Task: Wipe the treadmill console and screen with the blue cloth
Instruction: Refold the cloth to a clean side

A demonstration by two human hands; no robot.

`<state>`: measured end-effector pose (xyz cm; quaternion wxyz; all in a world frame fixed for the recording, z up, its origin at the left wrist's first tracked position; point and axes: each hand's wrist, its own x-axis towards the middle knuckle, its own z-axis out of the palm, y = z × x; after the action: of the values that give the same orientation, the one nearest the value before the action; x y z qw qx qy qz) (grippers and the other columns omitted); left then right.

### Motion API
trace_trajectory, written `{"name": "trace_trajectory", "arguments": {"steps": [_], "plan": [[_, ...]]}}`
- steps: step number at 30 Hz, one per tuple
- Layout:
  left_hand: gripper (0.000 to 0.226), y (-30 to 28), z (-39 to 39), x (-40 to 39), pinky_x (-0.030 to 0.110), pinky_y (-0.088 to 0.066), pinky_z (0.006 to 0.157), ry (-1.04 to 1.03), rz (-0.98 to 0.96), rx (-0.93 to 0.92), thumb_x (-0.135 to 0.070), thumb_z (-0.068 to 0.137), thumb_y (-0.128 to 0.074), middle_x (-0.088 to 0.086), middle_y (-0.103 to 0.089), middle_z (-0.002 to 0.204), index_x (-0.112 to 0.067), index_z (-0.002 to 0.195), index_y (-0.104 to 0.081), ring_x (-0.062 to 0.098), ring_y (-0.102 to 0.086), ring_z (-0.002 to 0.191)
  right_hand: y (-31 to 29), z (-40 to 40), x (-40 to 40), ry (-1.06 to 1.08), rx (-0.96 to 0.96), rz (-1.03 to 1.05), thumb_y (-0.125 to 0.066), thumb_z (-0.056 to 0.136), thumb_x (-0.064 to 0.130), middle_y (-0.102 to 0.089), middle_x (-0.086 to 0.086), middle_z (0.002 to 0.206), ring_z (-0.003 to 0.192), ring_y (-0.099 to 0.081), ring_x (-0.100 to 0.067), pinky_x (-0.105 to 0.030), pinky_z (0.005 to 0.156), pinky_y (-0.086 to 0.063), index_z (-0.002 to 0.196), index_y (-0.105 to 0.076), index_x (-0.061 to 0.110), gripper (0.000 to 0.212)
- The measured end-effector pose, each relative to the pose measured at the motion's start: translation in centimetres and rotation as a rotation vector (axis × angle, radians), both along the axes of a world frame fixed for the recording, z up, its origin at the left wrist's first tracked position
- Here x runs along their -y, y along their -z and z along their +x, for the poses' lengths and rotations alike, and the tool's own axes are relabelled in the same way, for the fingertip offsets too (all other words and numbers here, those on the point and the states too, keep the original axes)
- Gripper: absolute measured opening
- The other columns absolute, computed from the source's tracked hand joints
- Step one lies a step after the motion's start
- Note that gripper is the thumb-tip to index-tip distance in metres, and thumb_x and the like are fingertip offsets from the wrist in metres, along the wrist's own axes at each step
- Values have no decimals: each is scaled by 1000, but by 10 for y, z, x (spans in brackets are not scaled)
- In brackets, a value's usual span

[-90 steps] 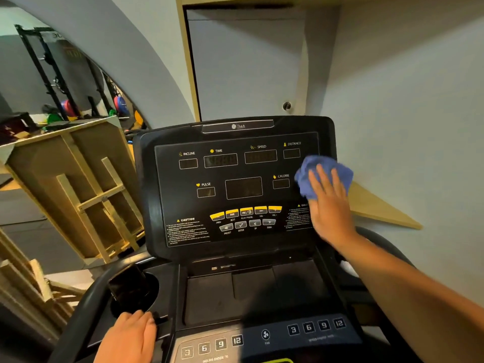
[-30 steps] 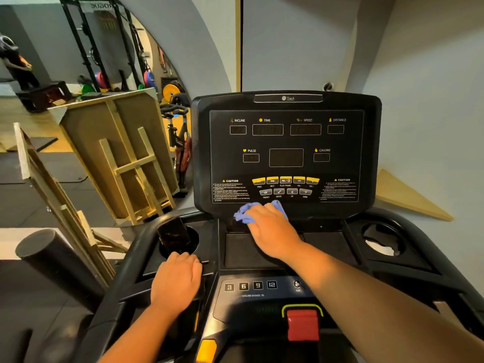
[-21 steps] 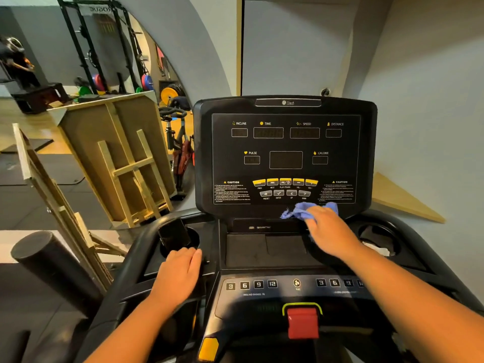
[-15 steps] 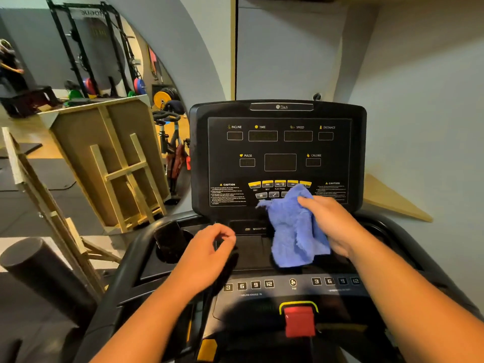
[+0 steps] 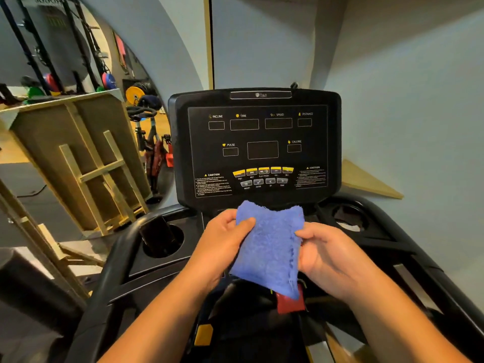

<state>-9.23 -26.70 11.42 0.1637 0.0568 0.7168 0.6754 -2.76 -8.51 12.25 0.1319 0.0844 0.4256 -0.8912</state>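
- Far left: we see a tilted wooden frame (image 5: 86,163) leaning beside the treadmill, with a squat rack (image 5: 39,48) and coloured weight plates (image 5: 135,94) behind it, and a spin bike (image 5: 149,127) between the frame and the console.
- Left cup holder (image 5: 162,241) at the console's lower left corner holds a dark object; we can't tell what it is.
- Our left hand (image 5: 222,244) grips the left edge of the blue cloth (image 5: 269,250), thumb on the front face, fingers curled behind it.
- The cloth hangs spread between both hands, lifted off the treadmill, in front of the tray below the console (image 5: 256,148). Its top edge overlaps the console's bottom edge in view; whether it touches, we can't tell.
- Screen (image 5: 262,149) at the centre of the console panel is dark. The yellow button row (image 5: 263,171) sits below it, caution labels at the panel's lower left and lower right corners.
- The cloth's lower corner covers part of the red stop key (image 5: 290,303) on the lower deck.
- Our right hand (image 5: 327,252) holds the right edge of the cloth, fingers curled round it.
- Right cup holder (image 5: 349,218) at the console's lower right corner has something pale in its bottom.
- Far right: a wooden wedge (image 5: 366,179) against the plain wall, just past the console's right edge.
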Motion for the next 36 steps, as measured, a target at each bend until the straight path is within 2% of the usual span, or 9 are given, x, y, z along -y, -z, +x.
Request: {"name": "trace_trajectory", "arguments": {"steps": [4,6,11,18,22,28,30,32,36], "plan": [[28,-16,14,-12,20,-44,75,-238,-310,-538,-39,80,-75,-15,-53,100,-34,100,-55,5,-57,90,-6,2,-1,97,-116,130,-42,89,-2,-64,-29,126,120,-61,-39,-52,105,-46,122,-63,-8,39],[29,-29,30,-23,22,-44,76,-88,-395,-704,-54,73,-74,-14,-52,91,-34,87,-58,6,-53,93,-6,1,-2,120,-132,137,-46,93,1,-65,-33,119,111,-66,-40,-47,94,-55,115,-64,-12,31],[34,-41,49,-55,25,-45,73,45,-617,-710,-58,73,-70,-12,-48,90,-31,87,-55,6,-49,87,-6,0,-15,203,-46,63,-42,103,12,-71,-25,112,105,-71,-31,-37,79,-61,117,-64,-9,34],[11,-43,43,-84,29,-48,68,66,-684,-734,-36,83,-63,-10,-56,85,-27,79,-57,7,-54,76,-11,-3,-52,324,-96,119,-47,103,13,-71,-26,111,105,-71,-34,-39,86,-60,115,-65,-9,31],[10,-61,31,-88,23,-42,53,0,-472,-562,-25,83,-61,0,-65,66,-24,76,-55,7,-48,51,-15,-2,-67,329,-122,111,-47,103,23,-70,-23,120,114,-67,-32,-44,99,-53,121,-65,-5,38],[20,-98,-10,-77,35,-45,62,-251,-71,-369,-21,86,-51,3,-58,70,-19,71,-65,15,-53,66,-25,6,-83,220,-121,-32,-41,105,30,-61,-17,138,129,-57,-28,-49,116,-34,138,-55,6,44],[27,-93,-23,-73,31,-51,58,-310,288,-119,-17,87,-50,5,-62,73,-20,73,-72,18,-59,68,-33,8,-89,196,-152,-118,-35,106,30,-59,-13,141,132,-55,-26,-44,114,-38,141,-54,12,44],[24,-69,-30,-72,40,-61,70,-252,534,234,-27,94,-53,11,-71,99,-11,98,-70,25,-70,87,-42,9,-93,208,-204,-193,-32,106,30,-59,-10,141,132,-55,-25,-42,109,-41,142,-55,14,45],[90,-14,-5,-97,49,-45,106,52,675,760,-70,85,-52,26,-60,133,8,132,-54,39,-59,121,-41,-3,-96,277,-192,-227,-41,101,30,-64,-14,134,123,-62,-26,-44,103,-45,133,-63,10,44]]}}
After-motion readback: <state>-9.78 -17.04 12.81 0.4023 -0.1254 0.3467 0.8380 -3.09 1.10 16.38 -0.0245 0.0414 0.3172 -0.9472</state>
